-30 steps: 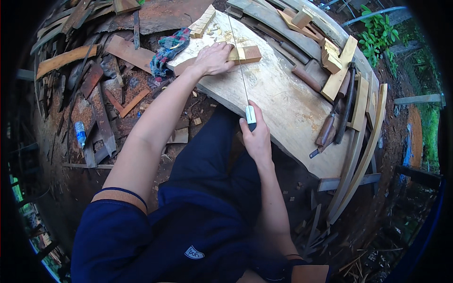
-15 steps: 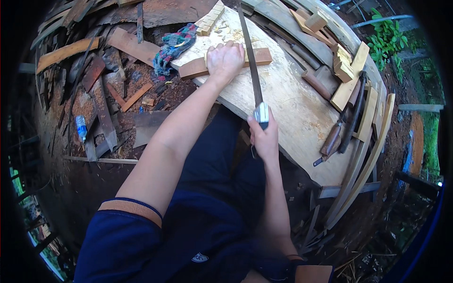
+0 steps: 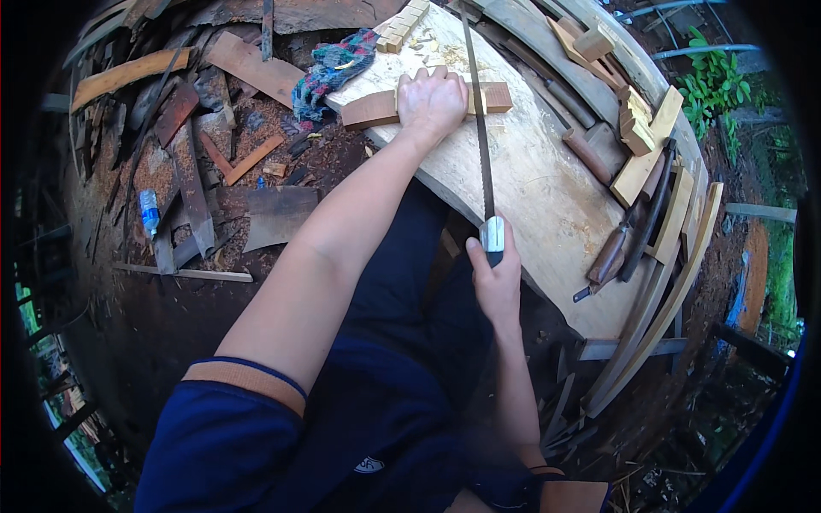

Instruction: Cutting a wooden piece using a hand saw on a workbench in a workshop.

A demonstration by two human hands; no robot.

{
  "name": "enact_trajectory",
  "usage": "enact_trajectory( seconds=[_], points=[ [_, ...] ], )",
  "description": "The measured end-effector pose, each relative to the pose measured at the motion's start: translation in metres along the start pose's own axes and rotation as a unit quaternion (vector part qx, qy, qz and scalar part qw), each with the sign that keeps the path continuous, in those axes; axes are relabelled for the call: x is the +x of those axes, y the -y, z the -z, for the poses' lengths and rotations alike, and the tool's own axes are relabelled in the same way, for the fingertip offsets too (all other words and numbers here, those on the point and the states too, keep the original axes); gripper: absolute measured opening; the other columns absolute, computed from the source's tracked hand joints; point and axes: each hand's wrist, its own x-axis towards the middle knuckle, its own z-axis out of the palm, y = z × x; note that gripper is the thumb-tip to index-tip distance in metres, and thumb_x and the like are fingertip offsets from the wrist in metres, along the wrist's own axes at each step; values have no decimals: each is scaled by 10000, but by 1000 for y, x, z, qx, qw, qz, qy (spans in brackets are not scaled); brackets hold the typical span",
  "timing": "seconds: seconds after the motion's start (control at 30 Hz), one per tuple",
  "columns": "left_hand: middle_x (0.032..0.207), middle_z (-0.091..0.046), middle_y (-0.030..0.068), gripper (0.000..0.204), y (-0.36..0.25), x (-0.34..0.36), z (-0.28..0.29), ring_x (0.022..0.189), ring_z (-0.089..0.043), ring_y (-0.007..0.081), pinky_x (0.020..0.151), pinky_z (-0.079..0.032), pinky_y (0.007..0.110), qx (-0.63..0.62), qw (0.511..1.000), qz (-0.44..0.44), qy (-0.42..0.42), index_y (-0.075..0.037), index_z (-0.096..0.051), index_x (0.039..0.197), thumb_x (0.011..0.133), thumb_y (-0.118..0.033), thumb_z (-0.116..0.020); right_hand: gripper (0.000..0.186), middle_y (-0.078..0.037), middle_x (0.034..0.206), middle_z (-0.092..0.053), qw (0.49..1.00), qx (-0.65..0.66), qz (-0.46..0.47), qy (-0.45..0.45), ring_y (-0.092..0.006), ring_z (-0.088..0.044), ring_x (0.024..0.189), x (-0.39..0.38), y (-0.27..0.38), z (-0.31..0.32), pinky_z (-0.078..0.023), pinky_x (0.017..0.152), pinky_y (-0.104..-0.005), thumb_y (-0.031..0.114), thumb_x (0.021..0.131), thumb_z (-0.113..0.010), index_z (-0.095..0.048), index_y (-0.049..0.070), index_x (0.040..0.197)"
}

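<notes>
My left hand (image 3: 434, 101) presses down on a curved reddish-brown wooden block (image 3: 369, 111), its fingers bent over the top and gripping it. The block lies across a pale wooden workbench (image 3: 547, 201). My right hand (image 3: 498, 286) is closed round the grey-and-dark handle of a handsaw (image 3: 481, 141). The long narrow toothed blade points away from me and crosses the block just right of my left hand. How deep the teeth sit in the wood cannot be made out.
Several small cut blocks (image 3: 402, 27) stand in a row at the far end, beside a plaid cloth (image 3: 332, 73). On the right lie wooden-handled tools (image 3: 609, 256), a stepped wood piece (image 3: 635, 124) and long curved strips (image 3: 684, 299). Scraps and a plastic bottle (image 3: 149, 212) litter the ground at left.
My right hand has drawn the handsaw back toward me along the cut line. My left hand stays on the wooden block, and the whole view has shifted slightly.
</notes>
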Motion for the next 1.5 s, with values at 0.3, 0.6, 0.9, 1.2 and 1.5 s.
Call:
enact_trajectory(
  seconds=[0.3, 0.6, 0.9, 1.2, 1.5],
  points=[
    [958, -731, 83, 429, -3, 5, 1, 911, -691, 271, 835, -494, 465, 0, 999, 38, 0, -89, -749, 840, 998, -332, -432, 506, -211, 1086, -659, 999, 4, 39, -30, -285, -635, 1008, 45, -3, -14, -475, 916, -382, 143, 929, -630, -482, 41, 1402],
    [970, -724, 91, 441, 2, 5, -1, 934, -683, 283, 865, -480, 470, -3, 999, 46, 7, -72, -749, 865, 1004, -342, -431, 531, -138, 1226, -639, 1000, 8, -16, 11, -200, -604, 1113, -57, -13, 19, -435, 987, -300, 118, 936, -630, -468, 14, 1431],
    [961, -722, 87, 437, -10, 4, -3, 897, -689, 287, 839, -493, 473, -13, 1000, 26, -9, -57, -740, 827, 995, -339, -451, 499, -199, 1174, -639, 999, 45, -16, 2, -243, -612, 1105, 18, -19, 4, -453, 963, -332, 157, 944, -629, -481, 11, 1397],
    [898, -723, 97, 436, 5, 1, -1, 843, -694, 295, 794, -507, 475, 3, 999, 27, -38, -66, -738, 789, 987, -346, -468, 524, -146, 1178, -646, 998, 48, -25, 20, -196, -609, 1103, -89, -22, 37, -451, 979, -335, 81, 924, -638, -483, 39, 1423],
    [885, -727, 109, 448, -3, 7, -4, 854, -701, 301, 817, -512, 477, -2, 999, 36, -23, -61, -738, 791, 995, -343, -455, 539, -209, 1213, -632, 999, 38, -15, 21, -267, -611, 1132, 3, -12, 17, -441, 1005, -360, 175, 936, -648, -472, 11, 1419]
  ],
)
